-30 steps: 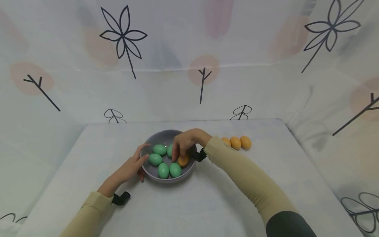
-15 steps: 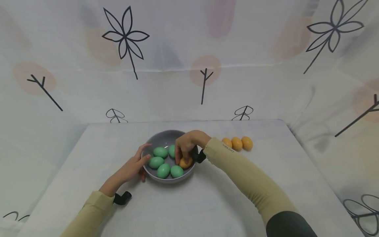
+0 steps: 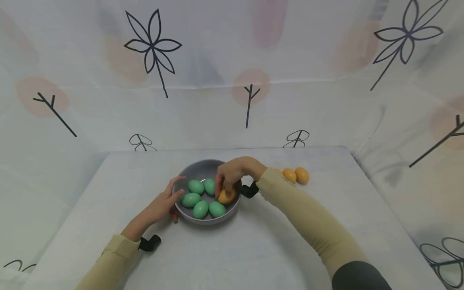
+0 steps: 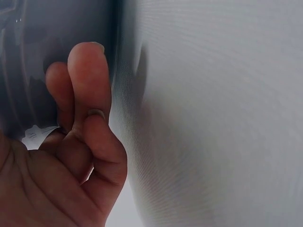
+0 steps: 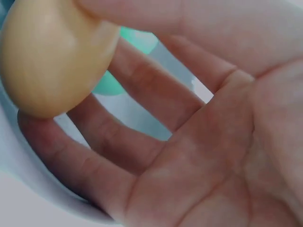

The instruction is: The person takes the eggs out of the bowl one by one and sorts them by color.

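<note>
Placing, it seems: right hand (image 3: 232, 171) pinches smooth orange egg (image 3: 226, 196) in round grey bowl (image 3: 206, 222), left hand (image 3: 164, 203) gripping its side; gentle release likely needed.

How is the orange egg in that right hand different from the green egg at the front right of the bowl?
Colour: the orange egg is orange, the green egg green.
Contact: the right hand pinches the orange egg; no hand touches the green egg.
Visibility: fingers partly cover the orange egg, but not the green egg.
Shared: both look smooth and oval, and both are inside the bowl.
</note>
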The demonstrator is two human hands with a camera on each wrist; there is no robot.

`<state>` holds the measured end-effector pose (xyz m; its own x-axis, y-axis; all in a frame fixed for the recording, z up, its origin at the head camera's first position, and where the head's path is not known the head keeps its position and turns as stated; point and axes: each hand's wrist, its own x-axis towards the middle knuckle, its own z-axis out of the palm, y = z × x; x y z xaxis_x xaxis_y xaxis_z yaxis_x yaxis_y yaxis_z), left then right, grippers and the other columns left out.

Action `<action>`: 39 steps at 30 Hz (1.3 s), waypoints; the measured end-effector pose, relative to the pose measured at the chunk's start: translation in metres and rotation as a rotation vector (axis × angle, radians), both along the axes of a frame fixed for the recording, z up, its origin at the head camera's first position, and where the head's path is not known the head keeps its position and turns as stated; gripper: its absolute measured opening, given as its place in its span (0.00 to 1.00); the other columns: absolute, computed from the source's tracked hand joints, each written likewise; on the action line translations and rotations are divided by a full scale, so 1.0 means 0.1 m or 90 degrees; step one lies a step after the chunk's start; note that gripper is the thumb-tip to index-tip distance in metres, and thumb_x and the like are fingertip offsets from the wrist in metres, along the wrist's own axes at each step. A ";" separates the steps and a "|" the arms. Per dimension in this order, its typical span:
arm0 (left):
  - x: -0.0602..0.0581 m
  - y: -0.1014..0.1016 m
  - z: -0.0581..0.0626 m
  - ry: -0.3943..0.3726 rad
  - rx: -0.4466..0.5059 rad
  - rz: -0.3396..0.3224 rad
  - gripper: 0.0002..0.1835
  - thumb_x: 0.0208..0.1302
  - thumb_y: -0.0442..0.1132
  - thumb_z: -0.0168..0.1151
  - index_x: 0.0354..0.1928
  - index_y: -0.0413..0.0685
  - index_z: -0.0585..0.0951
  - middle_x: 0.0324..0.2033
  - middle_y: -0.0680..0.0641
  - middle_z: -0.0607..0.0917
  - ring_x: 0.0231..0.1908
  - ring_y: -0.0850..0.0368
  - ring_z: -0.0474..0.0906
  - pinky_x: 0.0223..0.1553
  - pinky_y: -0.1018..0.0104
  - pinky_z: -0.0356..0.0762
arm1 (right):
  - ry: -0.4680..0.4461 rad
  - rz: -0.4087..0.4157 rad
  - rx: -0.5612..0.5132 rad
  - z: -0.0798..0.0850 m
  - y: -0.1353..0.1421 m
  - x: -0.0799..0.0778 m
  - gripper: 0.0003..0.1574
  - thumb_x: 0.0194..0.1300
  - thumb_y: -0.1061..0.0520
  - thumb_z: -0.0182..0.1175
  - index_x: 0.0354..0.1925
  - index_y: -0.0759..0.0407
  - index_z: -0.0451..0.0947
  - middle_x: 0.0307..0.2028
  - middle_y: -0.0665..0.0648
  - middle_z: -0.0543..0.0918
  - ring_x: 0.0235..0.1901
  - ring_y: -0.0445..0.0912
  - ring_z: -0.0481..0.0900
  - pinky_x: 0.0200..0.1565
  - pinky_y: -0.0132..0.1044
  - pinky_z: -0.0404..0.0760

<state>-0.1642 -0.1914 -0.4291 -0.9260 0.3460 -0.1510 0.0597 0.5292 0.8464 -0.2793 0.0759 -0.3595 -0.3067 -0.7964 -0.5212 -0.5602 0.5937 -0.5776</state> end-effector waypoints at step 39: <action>-0.03 -0.04 -0.08 -0.001 0.004 0.006 0.28 0.82 0.49 0.37 0.77 0.57 0.46 0.18 0.37 0.81 0.20 0.38 0.80 0.37 0.54 0.75 | -0.131 -0.232 -0.374 -0.02 0.90 0.11 0.25 0.60 0.56 0.61 0.57 0.54 0.80 0.57 0.56 0.79 0.56 0.53 0.79 0.53 0.49 0.77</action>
<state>-0.1669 -0.1954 -0.4372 -0.9290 0.3379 -0.1507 0.0527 0.5240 0.8501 -0.2679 0.1656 -0.3615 -0.5477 -0.8289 -0.1138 -0.2317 0.2809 -0.9314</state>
